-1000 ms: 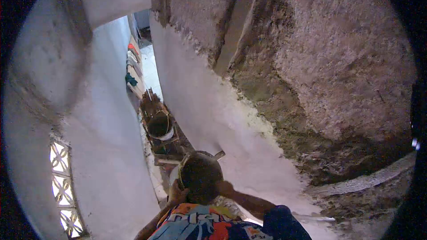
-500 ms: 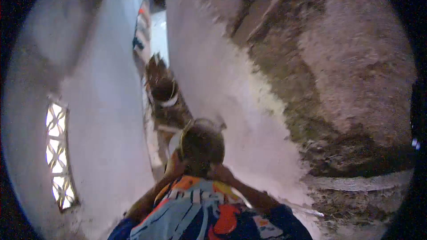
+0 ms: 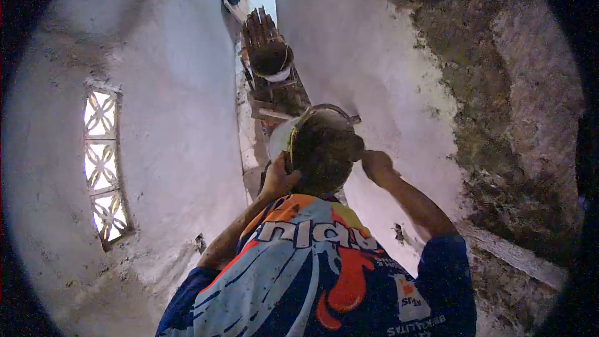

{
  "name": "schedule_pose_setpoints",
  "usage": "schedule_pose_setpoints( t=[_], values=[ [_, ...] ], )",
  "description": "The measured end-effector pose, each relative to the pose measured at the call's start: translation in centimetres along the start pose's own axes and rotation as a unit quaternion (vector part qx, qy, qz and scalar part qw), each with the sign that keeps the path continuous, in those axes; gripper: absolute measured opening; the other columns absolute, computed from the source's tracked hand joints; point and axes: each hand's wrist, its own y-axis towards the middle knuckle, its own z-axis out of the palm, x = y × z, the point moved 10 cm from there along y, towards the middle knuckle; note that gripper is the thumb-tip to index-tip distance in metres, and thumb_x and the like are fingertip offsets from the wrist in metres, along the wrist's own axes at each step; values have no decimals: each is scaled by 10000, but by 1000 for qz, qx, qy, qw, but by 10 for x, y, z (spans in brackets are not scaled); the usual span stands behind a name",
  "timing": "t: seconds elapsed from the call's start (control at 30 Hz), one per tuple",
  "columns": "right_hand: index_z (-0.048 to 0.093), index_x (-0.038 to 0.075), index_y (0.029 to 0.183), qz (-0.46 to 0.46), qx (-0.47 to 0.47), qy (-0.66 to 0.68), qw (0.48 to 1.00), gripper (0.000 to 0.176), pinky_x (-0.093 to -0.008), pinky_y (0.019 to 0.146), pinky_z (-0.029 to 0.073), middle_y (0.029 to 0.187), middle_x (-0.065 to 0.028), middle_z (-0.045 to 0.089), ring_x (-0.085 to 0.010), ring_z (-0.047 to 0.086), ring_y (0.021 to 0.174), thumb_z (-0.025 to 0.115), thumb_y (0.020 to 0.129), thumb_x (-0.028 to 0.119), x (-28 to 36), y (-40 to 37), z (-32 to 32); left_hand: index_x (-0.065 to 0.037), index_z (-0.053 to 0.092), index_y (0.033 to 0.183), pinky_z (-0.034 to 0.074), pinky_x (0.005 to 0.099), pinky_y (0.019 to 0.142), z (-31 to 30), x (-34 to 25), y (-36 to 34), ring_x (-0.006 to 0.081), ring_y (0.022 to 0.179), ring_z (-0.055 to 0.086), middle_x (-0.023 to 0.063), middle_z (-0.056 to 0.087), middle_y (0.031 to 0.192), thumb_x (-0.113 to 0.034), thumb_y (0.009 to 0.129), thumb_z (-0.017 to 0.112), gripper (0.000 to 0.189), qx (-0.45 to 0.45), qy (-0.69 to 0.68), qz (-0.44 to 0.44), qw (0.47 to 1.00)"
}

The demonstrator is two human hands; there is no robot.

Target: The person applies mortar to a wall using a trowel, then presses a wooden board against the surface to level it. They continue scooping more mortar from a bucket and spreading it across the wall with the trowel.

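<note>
A bucket (image 3: 284, 140) is held close in front of my chest, its mouth facing me and filled with a dark, wet-looking mass (image 3: 321, 159) like mortar. My left hand (image 3: 279, 178) is closed on its rim at the near left, thumb towards the inside. My right hand (image 3: 379, 168) is closed at the right edge of the dark mass. Whatever its fingers hold is too dark to make out. A short stub (image 3: 356, 120) sticks out from the far right of the rim.
Farther below, a second bucket (image 3: 270, 62) with dark contents stands on wooden planks (image 3: 281, 97). Pale plastered walls rise on the left (image 3: 168, 125) and right (image 3: 337, 43). Rough, bare patches (image 3: 493, 125) cover the right wall. A patterned vent block (image 3: 102, 165) lets in light at left.
My right hand has moved outward to the right, away from my left hand. The view has shifted, so the bucket and planks appear higher and farther right. My left hand stays on the rim.
</note>
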Motion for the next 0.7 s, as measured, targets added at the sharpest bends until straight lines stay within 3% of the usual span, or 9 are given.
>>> schedule_pose_setpoints(
  t=[0.07, 0.17, 0.27, 0.37, 0.4, 0.47, 0.57, 0.63, 0.7],
  values=[
    [640, 88, 787, -25, 152, 60, 986, 158, -417, 623, 505, 766, -137, 635, -304, 623, 701, 502, 741, 152, 32, 1, 43, -4, 488, 991, 452, 372, 738, 8, 15, 2, 297, 819, 593, 186, 605, 867, -135, 654, 639, 391, -3, 8, 6, 1000],
    [617, 61, 919, -47, 209, 105, 971, 246, -416, 663, 507, 872, -176, 628, -333, 611, 816, 535, 724, 187, 69, -19, 81, 2, 484, 960, 449, 380, 722, 8, 23, 2, 303, 800, 589, 194, 594, 843, -137, 656, 627, 364, 11, -99, 27, 995],
    [601, 64, 980, -96, 165, 308, 932, 287, -412, 679, 506, 891, -177, 624, -319, 604, 854, 539, 731, 195, 120, -31, 4, 7, 481, 956, 446, 373, 719, -1, 15, -4, 289, 806, 586, 195, 594, 850, -130, 653, 612, 357, 36, -35, -39, 998],
    [589, 65, 1020, -121, 134, 445, 877, 318, -410, 689, 505, 903, -178, 622, -310, 599, 879, 542, 736, 200, 137, -31, -4, 8, 484, 980, 447, 354, 743, -1, 16, -8, 265, 837, 585, 202, 594, 870, -124, 651, 613, 377, 39, -56, 22, 997],
    [582, 67, 1039, -226, 204, 221, 927, 329, -412, 712, 497, 916, -172, 622, -310, 592, 899, 548, 747, 215, 146, -32, 55, 9, 486, 996, 445, 343, 757, 4, 21, -8, 248, 852, 583, 192, 600, 881, -120, 652, 613, 389, 35, -121, 41, 991],
    [574, 68, 1058, -318, 256, -13, 913, 342, -414, 736, 489, 929, -166, 622, -311, 584, 919, 553, 758, 230, 143, -42, 101, 9, 488, 1012, 443, 331, 771, 0, 11, -9, 232, 868, 581, 181, 605, 892, -116, 652, 612, 401, 31, -181, 59, 981],
    [578, 53, 995, -420, -35, 101, 901, 298, -432, 755, 474, 934, -175, 613, -331, 585, 889, 552, 783, 260, 158, -49, 23, 15, 488, 1032, 438, 317, 789, -9, -5, -9, 212, 888, 574, 151, 613, 918, -89, 651, 603, 412, 41, -54, -14, 998],
    [565, 47, 957, -23, 226, 312, 923, 278, -446, 733, 471, 930, -199, 596, -349, 582, 869, 546, 797, 273, 109, -31, 39, 19, 492, 1021, 439, 314, 779, -9, 16, -4, 183, 865, 563, 119, 611, 914, -69, 656, 591, 388, 14, -13, -38, 999],
    [556, 46, 940, 2, 216, 244, 946, 273, -446, 724, 472, 901, -202, 595, -346, 585, 854, 542, 802, 281, 98, -33, 4, 16, 492, 1021, 442, 318, 772, -9, 21, 0, 181, 849, 561, 109, 610, 901, -71, 662, 593, 383, 11, -67, -24, 997]
  ],
)
